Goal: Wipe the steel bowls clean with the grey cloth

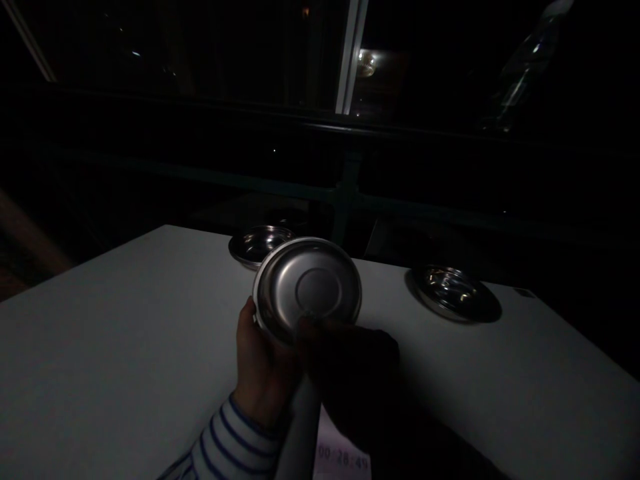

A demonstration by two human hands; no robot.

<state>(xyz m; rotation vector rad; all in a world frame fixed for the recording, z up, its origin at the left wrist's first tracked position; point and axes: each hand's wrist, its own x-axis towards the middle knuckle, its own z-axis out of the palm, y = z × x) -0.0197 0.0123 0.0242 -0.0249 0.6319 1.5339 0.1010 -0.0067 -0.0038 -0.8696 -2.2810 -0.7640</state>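
Observation:
A round stainless steel dish is held up and tilted in the middle of the head view. My left hand grips its lower left rim, thumb along the edge and the other fingers hidden behind. Very dark, my right hand reaches across from the lower right, its closed fingertips at the lower inside of the dish. A small greyish patch shows at those fingertips, too dim to name. Behind the held dish, a second steel dish rests on the white table.
A third steel dish stands on the table's right side. Below my hands, a lit screen shows timer digits. Beyond the far table edge are a dark railing and window frame, with a clear bottle at upper right.

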